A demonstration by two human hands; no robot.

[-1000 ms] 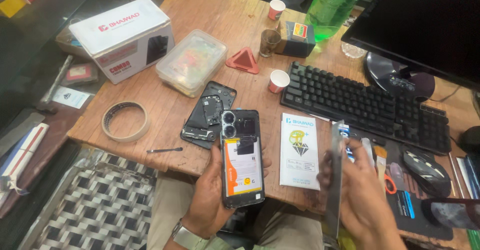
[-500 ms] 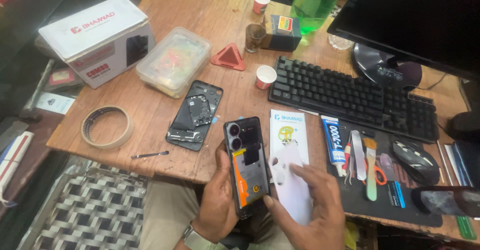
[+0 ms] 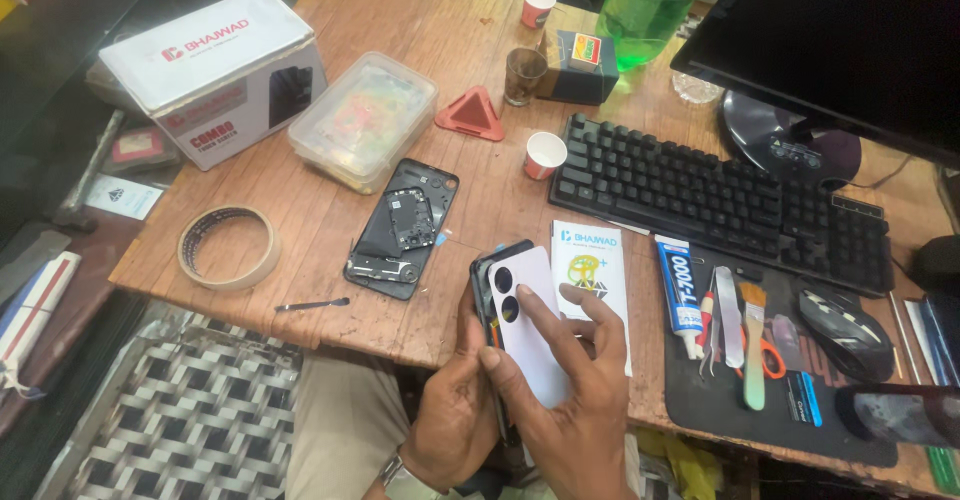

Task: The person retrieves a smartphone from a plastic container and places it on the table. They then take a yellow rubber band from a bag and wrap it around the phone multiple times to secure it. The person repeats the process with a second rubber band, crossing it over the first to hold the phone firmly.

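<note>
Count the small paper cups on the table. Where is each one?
2. One cup stands at the far edge beside the green bottle; the other cup stands left of the keyboard. None seems hidden.
</note>
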